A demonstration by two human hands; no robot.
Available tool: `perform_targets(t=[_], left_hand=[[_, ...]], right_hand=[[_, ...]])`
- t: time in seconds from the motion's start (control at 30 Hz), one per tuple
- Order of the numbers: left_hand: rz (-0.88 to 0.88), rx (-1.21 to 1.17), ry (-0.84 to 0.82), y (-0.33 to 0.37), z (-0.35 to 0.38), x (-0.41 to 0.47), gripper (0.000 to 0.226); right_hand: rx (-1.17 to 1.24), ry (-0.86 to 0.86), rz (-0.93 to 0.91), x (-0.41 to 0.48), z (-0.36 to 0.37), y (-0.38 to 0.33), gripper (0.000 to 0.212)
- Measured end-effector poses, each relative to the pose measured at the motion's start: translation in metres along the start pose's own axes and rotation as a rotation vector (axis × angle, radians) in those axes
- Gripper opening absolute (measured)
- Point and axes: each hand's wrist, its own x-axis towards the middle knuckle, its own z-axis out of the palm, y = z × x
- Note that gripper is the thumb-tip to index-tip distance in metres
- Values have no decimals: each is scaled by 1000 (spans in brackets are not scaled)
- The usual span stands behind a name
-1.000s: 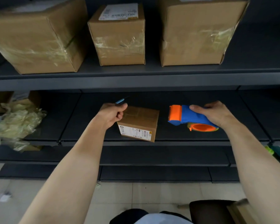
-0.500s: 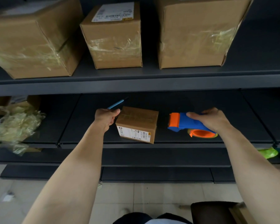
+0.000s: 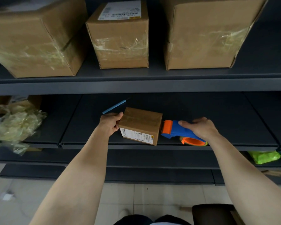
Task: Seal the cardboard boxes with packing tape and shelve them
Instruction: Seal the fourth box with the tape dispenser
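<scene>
Left hand (image 3: 109, 125): fingers curled tight into a fist round a blue tool (image 3: 115, 106), thin and stick-like, which juts up and right out of the top of the fist; thumb tip lies against the left top corner of the small cardboard box (image 3: 139, 125); other fingertips tucked under, not visible.

Right hand (image 3: 199, 127): fingers close together, curled over the far side of the blue handle of the tape dispenser (image 3: 177, 132); thumb stretched along the handle's top toward the orange head; orange tape hub shows below the wrist. Orange head sits at the box's right face; touching or just short of it, cannot tell.

Box: on the middle shelf (image 3: 209, 109), near its front edge, turned slightly so one corner points near; white printed label on the near face; clear tape shines across the top.

Same shelf, far left, well apart: heap of crumpled clear plastic (image 3: 15, 125).

Upper shelf (image 3: 136, 84): three bigger boxes in a row; large left box (image 3: 32, 38), middle box (image 3: 120, 38) with a white label on top, large right box (image 3: 206, 33); all carry wrinkled clear tape.

Lower right: something bright green (image 3: 263, 156) on a lower shelf. Near: pale tiled floor (image 3: 152, 197); dark seat (image 3: 212, 213) at bottom right.
</scene>
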Motion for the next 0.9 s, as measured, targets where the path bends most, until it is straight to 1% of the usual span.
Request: perform_targets(t=[0.07,0.13,0.2,0.27,0.3,0.37,0.4,0.43,0.5,0.53,0.6,0.63,0.7,0.77,0.8,0.9], left_hand=[[31,30,20,0,2,1,15],[155,174,124,-1,5,2,23],[346,360,249,-2,10,2,18],[476,520,268,-3,19,-5,9],[524,665,286,-3,24,-9,12],[620,1064,347,-6,36,-20,26],[653,1210,367,-9,42,-24,33],[643,1293,360,-13,48,-28,44],[558,1378,290,-24,56,-30,65],[537,1403,270,-28,58,-31,71],[537,1426,268,-32,60,-32,71],[577,1432,287,-33,60,-33,69],[740,1449,337,-35,61,-36,59],[885,1434,319,-40,66,-43,48],[907,1407,279,-44,70,-48,49],[846,1355,202,-50,78,-54,67]], right_hand=[[-21,7,-9,0,4,-3,69],[-34,11,-12,0,5,-5,70],[-35,12,-8,-2,5,-5,71],[-44,10,-5,-3,6,-4,69],[-52,9,-1,-4,6,-5,69],[-52,13,9,-7,8,-5,68],[-47,19,10,-8,9,-5,69],[-44,24,9,-9,10,-5,69],[-42,31,9,-12,13,-6,68],[-38,33,11,-13,14,-6,67],[-18,31,25,-16,17,-5,66],[-7,34,34,-18,18,-5,66],[7,40,42,-21,21,-5,64],[19,48,44,-24,24,-6,63],[21,50,48,-25,25,-7,63],[35,45,74,-26,29,-8,64]])
